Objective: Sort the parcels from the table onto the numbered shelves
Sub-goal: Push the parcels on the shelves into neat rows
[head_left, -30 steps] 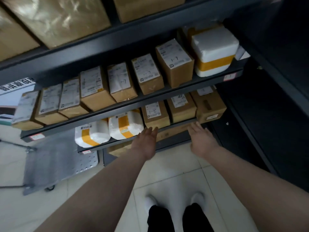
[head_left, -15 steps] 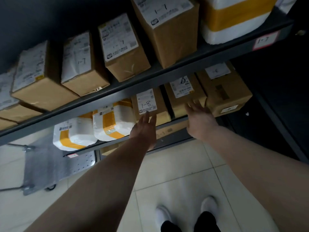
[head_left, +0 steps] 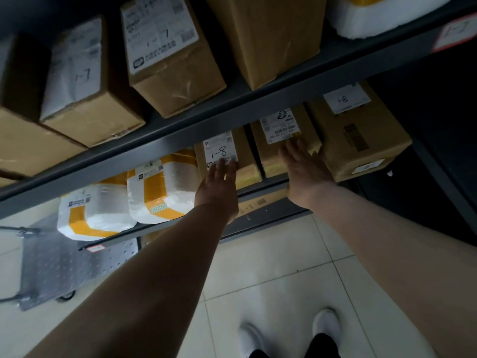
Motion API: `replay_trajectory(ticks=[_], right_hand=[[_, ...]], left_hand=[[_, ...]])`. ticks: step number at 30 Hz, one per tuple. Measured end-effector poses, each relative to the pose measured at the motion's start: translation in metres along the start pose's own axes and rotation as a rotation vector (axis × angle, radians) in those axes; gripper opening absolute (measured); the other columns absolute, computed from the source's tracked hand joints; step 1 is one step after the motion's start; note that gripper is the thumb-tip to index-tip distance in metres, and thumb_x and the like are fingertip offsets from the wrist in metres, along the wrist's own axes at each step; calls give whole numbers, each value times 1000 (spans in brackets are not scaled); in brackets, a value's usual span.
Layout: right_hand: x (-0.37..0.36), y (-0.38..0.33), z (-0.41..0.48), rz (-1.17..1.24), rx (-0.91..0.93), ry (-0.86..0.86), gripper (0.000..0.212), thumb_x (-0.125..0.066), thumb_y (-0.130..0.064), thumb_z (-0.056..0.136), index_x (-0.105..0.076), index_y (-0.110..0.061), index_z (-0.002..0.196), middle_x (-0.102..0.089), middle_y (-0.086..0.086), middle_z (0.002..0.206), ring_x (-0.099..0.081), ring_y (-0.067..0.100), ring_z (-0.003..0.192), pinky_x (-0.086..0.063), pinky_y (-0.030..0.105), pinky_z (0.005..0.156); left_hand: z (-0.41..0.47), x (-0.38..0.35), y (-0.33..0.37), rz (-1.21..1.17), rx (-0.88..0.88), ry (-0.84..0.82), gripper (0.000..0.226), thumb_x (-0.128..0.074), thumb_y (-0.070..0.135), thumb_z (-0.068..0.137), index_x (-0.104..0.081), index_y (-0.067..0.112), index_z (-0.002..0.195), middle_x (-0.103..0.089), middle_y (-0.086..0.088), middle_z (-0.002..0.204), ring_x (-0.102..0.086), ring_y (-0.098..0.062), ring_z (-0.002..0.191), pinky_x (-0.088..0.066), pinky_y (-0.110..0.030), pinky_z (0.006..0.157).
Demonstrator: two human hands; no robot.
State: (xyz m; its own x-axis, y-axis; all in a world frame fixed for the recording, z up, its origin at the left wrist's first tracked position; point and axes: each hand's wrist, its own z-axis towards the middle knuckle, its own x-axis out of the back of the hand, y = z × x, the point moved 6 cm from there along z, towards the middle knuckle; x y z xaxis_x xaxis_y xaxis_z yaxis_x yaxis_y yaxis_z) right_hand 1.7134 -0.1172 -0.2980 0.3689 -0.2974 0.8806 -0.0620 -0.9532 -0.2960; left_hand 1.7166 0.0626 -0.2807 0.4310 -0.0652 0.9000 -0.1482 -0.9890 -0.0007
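Placement step, lower shelf (head_left: 258,194): left hand (head_left: 219,187) flat, fingers straight, at the front of the 1-8 parcel (head_left: 247,153). Right hand (head_left: 304,174) is spread on the neighbouring parcel (head_left: 271,161). Neither grips anything. Likely next: push both flush.

Matt cardboard parcels (head_left: 358,140), glossy floor tiles (head_left: 271,275)

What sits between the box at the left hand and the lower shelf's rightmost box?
Head view: a brown box with a scribbled label, at the right hand.
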Motion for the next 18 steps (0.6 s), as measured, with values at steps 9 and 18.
replay_trajectory(ticks=[9,18], right_hand=[[20,57,-65,-18,-104,204,93,-57,-9,87,8,-19,153,17,3,160,18,24,145,7,37,115],[20,109,-77,45,-199,222,96,-56,4,83,4,-23,153,12,3,160,6,27,147,2,40,118]], left_hand=[[-20,2,58,50,-137,91,101,-59,6,86,15,20,153,16,-5,162,9,-24,149,-14,-44,120],[18,8,112,180,-215,1,103,-64,15,86,16,18,152,16,-2,162,10,-22,149,-11,-43,121]])
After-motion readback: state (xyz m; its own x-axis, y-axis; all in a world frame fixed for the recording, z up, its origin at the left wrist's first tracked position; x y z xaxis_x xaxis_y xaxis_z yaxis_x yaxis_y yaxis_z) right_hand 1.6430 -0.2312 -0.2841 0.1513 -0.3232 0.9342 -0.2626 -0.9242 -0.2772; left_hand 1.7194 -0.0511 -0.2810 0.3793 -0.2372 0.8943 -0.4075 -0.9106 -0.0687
